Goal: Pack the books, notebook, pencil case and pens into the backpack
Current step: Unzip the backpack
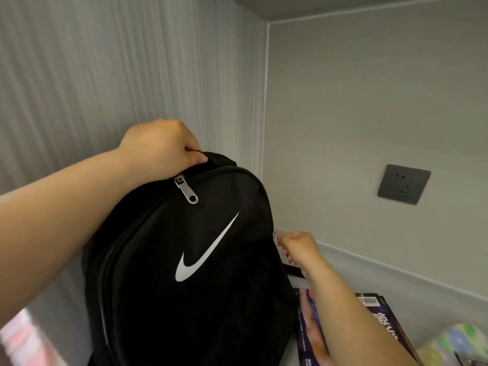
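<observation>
A black backpack [190, 260] with a white swoosh stands upright in front of me. My left hand [161, 149] grips its top handle. A silver zipper pull [186, 192] hangs at the top of the front panel. My right hand [298, 250] pinches a second zipper pull [275, 235] on the bag's right side. Behind the bag at lower right lie dark-covered books [380, 318], partly hidden by my right forearm. A pastel green and blue item [454, 344] sits at the bottom right corner; I cannot tell what it is.
Grey walls meet in a corner [265, 101] behind the bag. A dark wall socket [404, 184] is on the right wall. A blurred pink and white thing [23, 336] shows at the bottom left.
</observation>
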Demonstrator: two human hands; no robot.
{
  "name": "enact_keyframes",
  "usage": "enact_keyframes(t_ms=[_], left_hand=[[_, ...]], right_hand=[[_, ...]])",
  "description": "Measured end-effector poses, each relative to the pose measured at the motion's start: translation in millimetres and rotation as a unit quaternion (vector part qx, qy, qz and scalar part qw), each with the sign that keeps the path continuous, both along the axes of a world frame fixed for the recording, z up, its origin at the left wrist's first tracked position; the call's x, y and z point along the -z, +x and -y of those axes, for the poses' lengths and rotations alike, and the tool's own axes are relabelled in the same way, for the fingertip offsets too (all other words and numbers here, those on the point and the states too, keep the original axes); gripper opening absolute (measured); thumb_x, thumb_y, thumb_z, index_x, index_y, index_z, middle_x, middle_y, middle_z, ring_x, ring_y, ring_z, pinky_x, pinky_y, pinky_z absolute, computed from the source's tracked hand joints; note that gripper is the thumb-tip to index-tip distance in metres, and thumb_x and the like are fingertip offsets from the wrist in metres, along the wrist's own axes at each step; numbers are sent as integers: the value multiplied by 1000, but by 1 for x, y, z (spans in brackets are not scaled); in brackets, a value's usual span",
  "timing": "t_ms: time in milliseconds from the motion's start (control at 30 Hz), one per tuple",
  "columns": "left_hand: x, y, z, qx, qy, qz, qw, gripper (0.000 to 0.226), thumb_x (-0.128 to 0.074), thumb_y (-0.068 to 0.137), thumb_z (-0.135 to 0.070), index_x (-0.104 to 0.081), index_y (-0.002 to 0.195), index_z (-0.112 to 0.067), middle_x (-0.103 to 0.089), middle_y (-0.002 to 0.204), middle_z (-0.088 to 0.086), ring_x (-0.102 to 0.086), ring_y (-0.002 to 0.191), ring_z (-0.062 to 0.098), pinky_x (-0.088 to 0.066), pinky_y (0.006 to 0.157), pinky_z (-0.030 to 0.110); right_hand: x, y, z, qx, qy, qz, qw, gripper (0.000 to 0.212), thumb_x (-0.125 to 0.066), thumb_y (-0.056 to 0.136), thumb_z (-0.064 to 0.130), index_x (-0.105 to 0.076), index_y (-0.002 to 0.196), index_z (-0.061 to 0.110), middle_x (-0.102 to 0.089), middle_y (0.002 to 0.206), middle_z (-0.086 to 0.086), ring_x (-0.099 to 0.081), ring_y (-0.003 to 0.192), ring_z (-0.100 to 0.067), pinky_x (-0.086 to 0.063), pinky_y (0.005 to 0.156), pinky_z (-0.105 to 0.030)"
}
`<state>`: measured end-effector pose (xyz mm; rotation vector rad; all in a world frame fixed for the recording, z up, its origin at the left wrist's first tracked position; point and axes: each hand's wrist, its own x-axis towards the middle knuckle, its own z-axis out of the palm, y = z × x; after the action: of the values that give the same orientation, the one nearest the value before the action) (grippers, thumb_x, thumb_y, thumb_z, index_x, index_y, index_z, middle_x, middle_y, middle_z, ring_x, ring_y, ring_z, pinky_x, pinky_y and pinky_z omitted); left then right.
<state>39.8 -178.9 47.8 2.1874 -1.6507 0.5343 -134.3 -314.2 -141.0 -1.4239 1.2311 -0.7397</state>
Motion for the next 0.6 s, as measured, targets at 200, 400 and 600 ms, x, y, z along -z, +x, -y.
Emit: enact_keyframes(t_ms=[200,400,600], left_hand=[[8,-1,2,4,6,-11,1000,21,-56,85,-35,-72,89,-22,-71,94,0,-58,87,21,-34,70,26],[6,1,-6,37,36,-103,993,21,-60,81,-38,-70,89,-23,-52,66,-17,-53,77,12,-41,74,26],[7,1,-26,47,47,-120,991,25,-65,75,-40,-57,53,-32,-55,60,-16,-51,61,2,-40,62,22]], right_hand=[[17,1,-3,-16,34,-1,999,32,-53,87,19,-53,55,13,-45,49,-1,-34,39,-11,-27,27,-10],[0,-6,-17,-33,-18,-18,999,18,-46,91,23,-55,100,11,-56,81,-2,-53,66,-13,-45,57,-20],[-88,8,-80,-51,-322,116,938,16,-54,83,30,-54,67,33,-58,71,15,-54,66,-1,-43,58,-6]])
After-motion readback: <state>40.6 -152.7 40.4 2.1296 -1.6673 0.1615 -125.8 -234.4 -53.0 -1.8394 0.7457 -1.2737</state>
